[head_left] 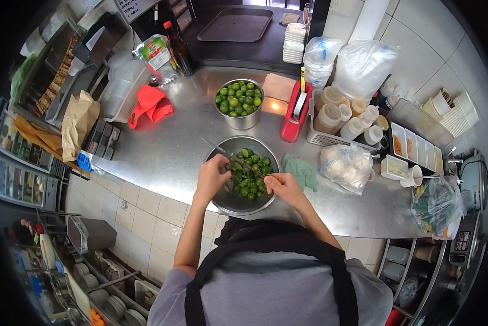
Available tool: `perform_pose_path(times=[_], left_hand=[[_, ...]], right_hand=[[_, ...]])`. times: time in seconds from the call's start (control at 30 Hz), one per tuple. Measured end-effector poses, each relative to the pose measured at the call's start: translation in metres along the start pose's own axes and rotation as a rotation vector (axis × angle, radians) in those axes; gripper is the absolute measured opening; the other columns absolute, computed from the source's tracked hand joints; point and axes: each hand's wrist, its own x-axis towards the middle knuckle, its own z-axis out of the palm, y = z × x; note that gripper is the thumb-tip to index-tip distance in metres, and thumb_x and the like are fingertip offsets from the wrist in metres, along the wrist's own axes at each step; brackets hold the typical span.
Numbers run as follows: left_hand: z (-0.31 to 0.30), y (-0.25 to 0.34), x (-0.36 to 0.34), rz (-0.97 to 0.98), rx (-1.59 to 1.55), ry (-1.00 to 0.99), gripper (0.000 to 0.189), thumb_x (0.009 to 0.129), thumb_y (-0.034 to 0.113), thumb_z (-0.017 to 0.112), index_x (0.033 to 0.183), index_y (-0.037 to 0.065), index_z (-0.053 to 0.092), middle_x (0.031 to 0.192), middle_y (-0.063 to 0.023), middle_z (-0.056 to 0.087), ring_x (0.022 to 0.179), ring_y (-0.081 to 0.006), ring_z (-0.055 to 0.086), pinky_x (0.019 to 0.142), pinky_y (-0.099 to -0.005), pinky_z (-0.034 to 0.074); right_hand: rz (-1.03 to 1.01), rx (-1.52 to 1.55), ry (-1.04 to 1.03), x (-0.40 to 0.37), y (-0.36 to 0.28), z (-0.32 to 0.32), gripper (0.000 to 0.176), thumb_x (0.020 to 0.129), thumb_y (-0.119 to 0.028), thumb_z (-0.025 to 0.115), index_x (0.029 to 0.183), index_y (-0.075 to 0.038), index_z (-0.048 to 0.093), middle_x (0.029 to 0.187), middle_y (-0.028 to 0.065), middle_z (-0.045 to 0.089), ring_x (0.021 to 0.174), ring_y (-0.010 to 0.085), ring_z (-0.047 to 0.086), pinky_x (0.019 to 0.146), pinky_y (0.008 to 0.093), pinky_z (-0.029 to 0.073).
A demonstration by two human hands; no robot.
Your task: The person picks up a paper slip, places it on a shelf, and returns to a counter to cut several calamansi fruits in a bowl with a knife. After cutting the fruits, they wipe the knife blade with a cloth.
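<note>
A wide steel bowl (218, 200) on the metal counter holds small green limes (252, 191) with leaves and thin stems among them. My left hand (214, 175) is over the bowl's left side, its fingers closed at a leafy stem (237, 163). At the bowl's right side my right hand (281, 187) is pinched, thumb against fingers; what lies between them is too small to make out. Just behind the bowl stands a steel pot (243, 121) filled with limes (238, 99).
A green cloth (300, 171) lies right of the bowl, near a bagged white item (346, 165). Behind are a red tape dispenser (294, 117) and a basket of bottles (322, 137). A red cloth (150, 106) lies at the left. The counter's front edge (168, 202) runs before me.
</note>
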Motion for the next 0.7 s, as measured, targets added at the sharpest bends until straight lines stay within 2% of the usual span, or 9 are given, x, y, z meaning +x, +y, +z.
perform_pose_path(times=[0.1,0.17,0.3,0.37,0.4,0.53,0.7], left_hand=[[0.0,-0.001,-0.017,-0.08,-0.659,0.033,0.025,0.069,-0.005,0.066,0.092,0.002,0.061,0.093,-0.0082,0.063,0.081,-0.0176,0.064,0.071,-0.0276,0.052],[0.003,-0.008,-0.028,-0.17,-1.023,0.0,0.028,0.07,-0.007,0.067,0.097,0.001,0.061,0.096,-0.0059,0.063,0.083,-0.0135,0.062,0.073,-0.0239,0.051],[-0.005,0.027,-0.046,-0.266,-1.246,0.045,0.036,0.074,-0.002,0.066,0.109,-0.004,0.056,0.103,-0.009,0.06,0.093,-0.0144,0.06,0.08,-0.0252,0.049],[0.0,0.032,-0.053,-0.321,-1.348,0.094,0.04,0.076,0.001,0.066,0.114,-0.004,0.054,0.105,-0.01,0.058,0.096,-0.0141,0.058,0.084,-0.0257,0.047],[0.003,0.028,-0.057,-0.287,-1.365,0.058,0.04,0.079,0.004,0.064,0.116,-0.003,0.052,0.108,-0.0093,0.057,0.098,-0.0136,0.056,0.087,-0.0266,0.045],[0.011,0.029,-0.062,-0.328,-1.379,0.123,0.031,0.081,0.005,0.064,0.109,-0.002,0.054,0.105,-0.0089,0.058,0.095,-0.0136,0.057,0.086,-0.0261,0.046],[0.012,0.036,-0.061,-0.343,-1.374,0.138,0.031,0.081,0.006,0.064,0.109,-0.003,0.054,0.103,-0.0095,0.06,0.093,-0.0139,0.058,0.085,-0.0261,0.046]], right_hand=[[-0.063,-0.064,0.085,-0.002,-0.008,0.001,0.057,0.079,-0.057,0.06,0.061,-0.003,0.059,0.052,0.004,0.052,0.05,0.0134,0.049,0.048,0.0298,0.036],[-0.1,-0.243,0.125,-0.003,-0.012,0.004,0.059,0.075,-0.059,0.063,0.06,-0.002,0.057,0.051,0.0076,0.051,0.049,0.0185,0.051,0.048,0.0326,0.037],[-0.253,-0.453,0.188,-0.008,-0.02,0.015,0.063,0.065,-0.062,0.069,0.057,-0.002,0.052,0.053,0.0134,0.051,0.049,0.0286,0.052,0.048,0.0378,0.04],[-0.33,-0.519,0.225,-0.008,-0.022,0.02,0.065,0.062,-0.064,0.07,0.056,-0.002,0.05,0.054,0.0133,0.052,0.049,0.0296,0.053,0.048,0.038,0.04],[-0.369,-0.551,0.244,-0.008,-0.023,0.022,0.066,0.061,-0.065,0.07,0.056,-0.002,0.049,0.054,0.0132,0.052,0.05,0.0301,0.053,0.048,0.0381,0.041],[-0.418,-0.59,0.26,-0.007,-0.023,0.025,0.067,0.059,-0.065,0.07,0.056,-0.002,0.049,0.056,0.0133,0.053,0.051,0.0305,0.055,0.049,0.0387,0.042],[-0.514,-0.617,0.308,-0.007,-0.023,0.026,0.068,0.059,-0.066,0.07,0.058,-0.001,0.049,0.058,0.0137,0.054,0.053,0.031,0.056,0.051,0.0394,0.043]])
